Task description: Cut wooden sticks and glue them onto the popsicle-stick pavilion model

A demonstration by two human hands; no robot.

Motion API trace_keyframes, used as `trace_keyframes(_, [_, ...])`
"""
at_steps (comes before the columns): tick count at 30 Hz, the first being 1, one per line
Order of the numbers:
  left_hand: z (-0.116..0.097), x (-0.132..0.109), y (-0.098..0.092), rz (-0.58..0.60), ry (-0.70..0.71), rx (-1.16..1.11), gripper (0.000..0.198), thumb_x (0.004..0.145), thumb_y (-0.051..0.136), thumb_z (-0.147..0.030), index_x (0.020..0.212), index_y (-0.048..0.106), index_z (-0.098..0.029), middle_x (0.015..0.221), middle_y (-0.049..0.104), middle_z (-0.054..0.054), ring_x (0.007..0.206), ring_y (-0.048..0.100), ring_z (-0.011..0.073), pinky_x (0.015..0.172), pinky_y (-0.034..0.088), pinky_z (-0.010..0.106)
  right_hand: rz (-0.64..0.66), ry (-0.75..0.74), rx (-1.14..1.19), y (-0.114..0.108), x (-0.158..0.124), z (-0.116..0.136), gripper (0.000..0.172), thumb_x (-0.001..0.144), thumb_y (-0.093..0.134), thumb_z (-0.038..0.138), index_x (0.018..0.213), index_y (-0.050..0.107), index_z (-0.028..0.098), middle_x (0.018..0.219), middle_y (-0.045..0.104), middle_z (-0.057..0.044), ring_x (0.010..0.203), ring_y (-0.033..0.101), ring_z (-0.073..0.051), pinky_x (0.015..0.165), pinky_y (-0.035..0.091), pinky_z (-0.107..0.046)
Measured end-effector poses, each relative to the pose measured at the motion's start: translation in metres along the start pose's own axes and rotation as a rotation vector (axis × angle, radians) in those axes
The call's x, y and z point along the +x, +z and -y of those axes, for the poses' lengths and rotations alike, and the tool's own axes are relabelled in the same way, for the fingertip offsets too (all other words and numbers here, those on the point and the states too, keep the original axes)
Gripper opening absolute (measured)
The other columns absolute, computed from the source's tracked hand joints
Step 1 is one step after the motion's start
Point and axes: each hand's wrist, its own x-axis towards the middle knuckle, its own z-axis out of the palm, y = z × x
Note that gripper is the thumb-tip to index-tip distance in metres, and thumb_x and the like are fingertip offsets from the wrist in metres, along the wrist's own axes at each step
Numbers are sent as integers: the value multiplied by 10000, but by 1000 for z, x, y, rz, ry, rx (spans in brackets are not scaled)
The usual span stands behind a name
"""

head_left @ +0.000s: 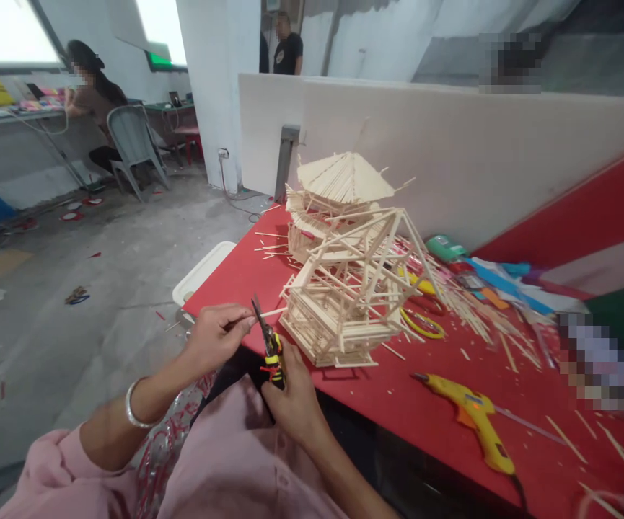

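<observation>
My left hand (215, 335) pinches a thin wooden stick (273, 313) and holds it level, its end pointing toward the model. My right hand (288, 391) grips small cutting pliers (270, 344) with yellow and black handles, their dark jaws closed around the stick. Just right of both hands stands a model house (347, 288) built of many wooden sticks on the red table (441, 411). A second stick model with a fanned roof (338, 184) stands behind it. A silver bangle circles my left wrist.
A yellow glue gun (477, 418) lies on the table's near right. Yellow scissors (423, 321) and several loose sticks (485, 317) lie right of the model. A white partition (452, 144) backs the table. A seated person (92, 101) works at a far desk; another stands behind the partition.
</observation>
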Motion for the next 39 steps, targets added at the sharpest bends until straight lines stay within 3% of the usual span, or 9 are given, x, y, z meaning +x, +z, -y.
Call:
trace_keyframes(6, [-7,-20,2,-2,71,-4,280,965,535,-263,724,650,-180,645,615,0,586,542,110,582,392,227,-20,-74,-73,-7,-8,8,545,643,554,132,1176,639,202,1040,671,-70,963,618,-255,877,498,-384])
trace_keyframes(10, [-11,-26,-1,2,28,-20,350,963,511,-297,640,573,-178,593,549,-6,562,497,110,579,362,243,-20,-129,-109,-10,-13,9,553,644,522,100,1176,632,208,988,660,-57,917,616,-240,828,500,-368])
trace_keyframes(17, [-13,-28,-4,298,-348,-435,396,810,645,-475,579,537,-173,515,461,-34,502,373,88,502,271,229,-12,-133,-209,-12,-26,-7,705,674,583,146,1373,512,204,1250,613,-128,1187,559,-310,1041,438,-487])
trace_keyframes(21, [-6,-34,3,379,-639,-717,433,683,766,-563,674,619,-156,494,457,-45,422,255,55,443,148,239,28,-107,-233,-13,-34,-14,576,713,561,156,1289,563,165,1181,626,-140,1114,578,-310,979,462,-490])
trace_keyframes(24, [-2,-37,7,388,-726,-811,483,634,820,-582,750,659,-141,498,479,-43,403,233,45,430,105,241,20,-87,-256,-14,-35,-17,523,708,562,142,1228,596,172,1102,638,-119,1044,590,-295,928,476,-457])
trace_keyframes(30, [-1,-33,7,367,-720,-800,519,653,810,-619,786,664,-138,492,439,-69,390,195,30,420,78,234,51,-96,-183,-18,-34,-11,601,708,597,146,1304,580,222,1149,636,-92,1092,575,-280,964,465,-431])
trace_keyframes(35, [3,-33,3,357,-651,-701,520,717,746,-657,776,654,-149,513,423,-72,412,214,43,424,119,230,75,0,-90,-20,-38,-11,546,694,583,138,1233,617,214,1137,664,-83,1059,597,-267,944,458,-397])
trace_keyframes(39, [8,-30,0,365,-472,-517,497,824,649,-637,760,670,-145,528,430,-55,482,312,74,476,227,217,124,90,31,-18,-40,-11,389,652,568,138,1021,668,211,898,675,-20,872,607,-218,836,464,-334])
